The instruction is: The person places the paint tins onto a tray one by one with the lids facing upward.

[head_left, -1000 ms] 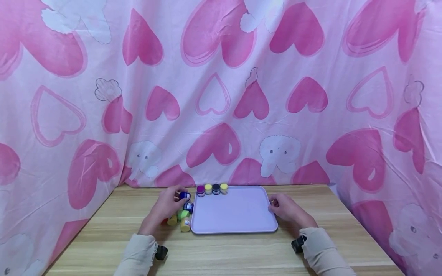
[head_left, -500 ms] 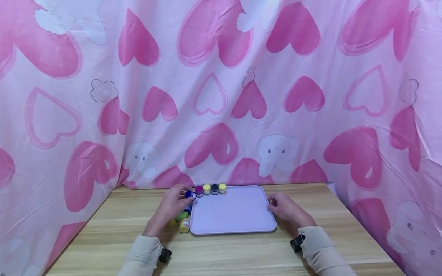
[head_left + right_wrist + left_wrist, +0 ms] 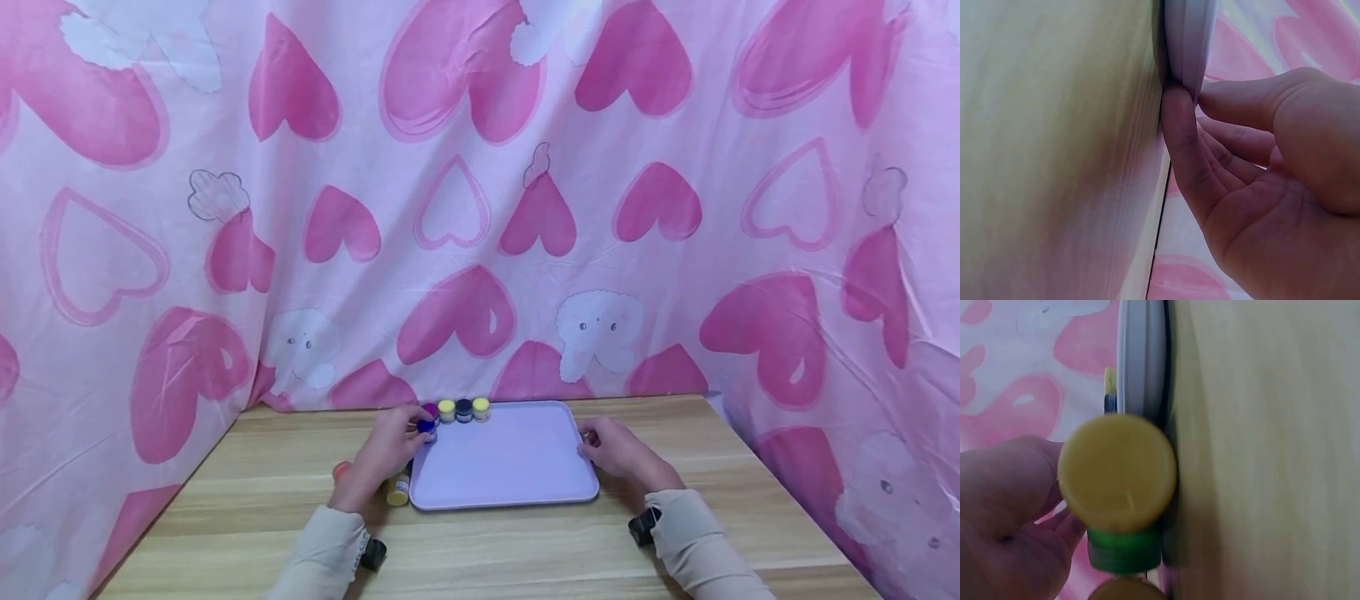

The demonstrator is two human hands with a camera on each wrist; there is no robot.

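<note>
My left hand (image 3: 390, 442) pinches a small blue paint jar (image 3: 427, 428) at the left edge of the lilac tray (image 3: 502, 471). Just behind that jar, a purple-lidded jar (image 3: 431, 410) is partly covered. It begins a back-edge row with a yellow jar (image 3: 447, 411), a black-lidded jar (image 3: 464, 409) and another yellow jar (image 3: 481, 409). My right hand (image 3: 613, 446) grips the tray's right rim; in the right wrist view, thumb and finger pinch the rim (image 3: 1190, 50). The left wrist view does not show the blue jar.
Left of the tray, loose jars stand on the wooden table (image 3: 480, 550): a yellow-brown one (image 3: 398, 490) and a red-topped one (image 3: 341, 471) beside the left forearm. A green jar (image 3: 1124, 551) shows in the left wrist view. A pink heart-print curtain (image 3: 465, 208) hangs behind.
My left hand has carried the blue jar rightward from beside the tray to its left edge. The red-topped jar has come into sight behind the forearm. The right hand keeps its grip.
</note>
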